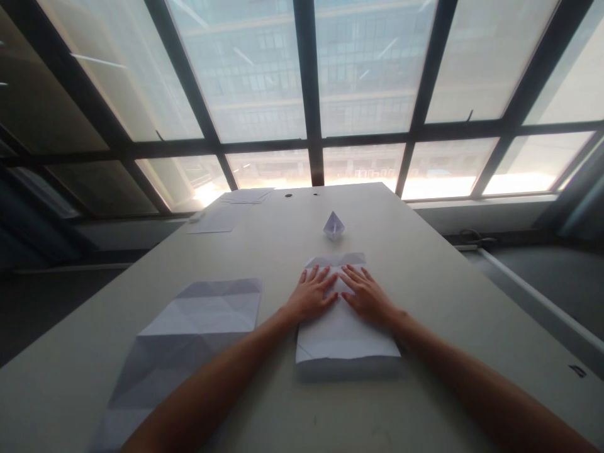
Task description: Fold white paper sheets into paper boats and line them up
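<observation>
9 o'clock: creased sheet (198,318), partly hidden by forearm | centre: left hand (312,294), fingers spread, flat on white paper (346,340) | right hand (365,294) likewise; paper's middle covered | 12 o'clock: folded paper piece (334,226), shape unclear

A sheet of paper (348,336) lies on the worktop (438,302) under both hands, with a folded paper piece (333,228) just beyond its far edge and a creased sheet (189,340) to its left (partly beneath the left forearm (226,384)). Farther back on the left lie more papers (217,219), and behind the worktop's far end stand the windows (363,69), spanning from left to right.
</observation>
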The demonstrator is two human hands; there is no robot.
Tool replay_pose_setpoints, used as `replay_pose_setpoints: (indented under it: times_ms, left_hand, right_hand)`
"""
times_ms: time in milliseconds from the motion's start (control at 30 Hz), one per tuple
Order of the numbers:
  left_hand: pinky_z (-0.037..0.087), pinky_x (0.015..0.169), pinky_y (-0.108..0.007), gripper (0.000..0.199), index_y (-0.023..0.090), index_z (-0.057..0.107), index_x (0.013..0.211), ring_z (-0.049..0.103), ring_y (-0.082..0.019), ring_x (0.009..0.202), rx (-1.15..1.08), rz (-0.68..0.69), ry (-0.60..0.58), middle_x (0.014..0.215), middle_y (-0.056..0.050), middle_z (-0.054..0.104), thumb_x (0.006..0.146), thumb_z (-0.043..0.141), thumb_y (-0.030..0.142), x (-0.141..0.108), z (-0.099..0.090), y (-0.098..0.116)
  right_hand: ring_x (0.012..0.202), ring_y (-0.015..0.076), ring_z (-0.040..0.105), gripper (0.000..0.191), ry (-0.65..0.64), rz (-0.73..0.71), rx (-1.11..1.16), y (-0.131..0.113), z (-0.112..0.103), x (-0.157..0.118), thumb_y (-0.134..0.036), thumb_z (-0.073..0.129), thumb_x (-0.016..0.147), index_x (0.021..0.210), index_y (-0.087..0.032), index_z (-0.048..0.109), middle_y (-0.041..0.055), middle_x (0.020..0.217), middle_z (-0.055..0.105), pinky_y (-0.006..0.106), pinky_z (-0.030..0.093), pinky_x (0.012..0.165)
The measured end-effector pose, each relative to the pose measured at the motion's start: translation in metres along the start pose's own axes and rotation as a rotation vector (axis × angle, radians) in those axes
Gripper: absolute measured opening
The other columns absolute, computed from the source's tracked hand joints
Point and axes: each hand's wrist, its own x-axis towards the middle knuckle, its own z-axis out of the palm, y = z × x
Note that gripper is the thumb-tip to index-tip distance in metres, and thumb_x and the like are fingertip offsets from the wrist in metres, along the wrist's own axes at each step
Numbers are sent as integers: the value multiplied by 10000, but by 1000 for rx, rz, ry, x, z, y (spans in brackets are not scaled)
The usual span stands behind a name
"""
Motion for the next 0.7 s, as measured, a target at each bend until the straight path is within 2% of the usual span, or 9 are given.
replay_pose_setpoints:
  times_ms: [100,233,467,700]
  left_hand:
    - [119,1183,-550,597,314,281,1529,160,-300,1489,-11,14,-4,1598,-47,273,982,354,541,1,0,0]
    - [117,1193,-508,578,302,292,1528,165,-263,1491,-25,13,-10,1597,-45,272,992,341,516,2,-2,0]
    - [82,1186,-532,687,299,298,1529,130,-290,1496,-41,14,-64,1613,-45,208,952,299,671,3,-8,2]
    - [50,1191,-516,819,287,274,1539,122,-294,1497,-60,10,-89,1615,-47,189,877,361,762,2,-11,0]
  right_hand:
    - [1472,226,216,630,-98,15,56,-6,4,1,-459,354,989,1535,-152,289,113,1577,295,441,142,1196]
    - [1478,231,196,643,-122,63,36,1,7,4,-488,340,990,1537,-155,285,118,1588,259,440,115,1198]
    - [1485,235,166,659,-139,127,-3,16,7,6,-484,357,976,1533,-137,290,129,1595,232,448,103,1195]
    - [1485,240,165,692,-141,120,4,18,4,5,-508,370,966,1534,-124,282,144,1594,233,443,103,1195]
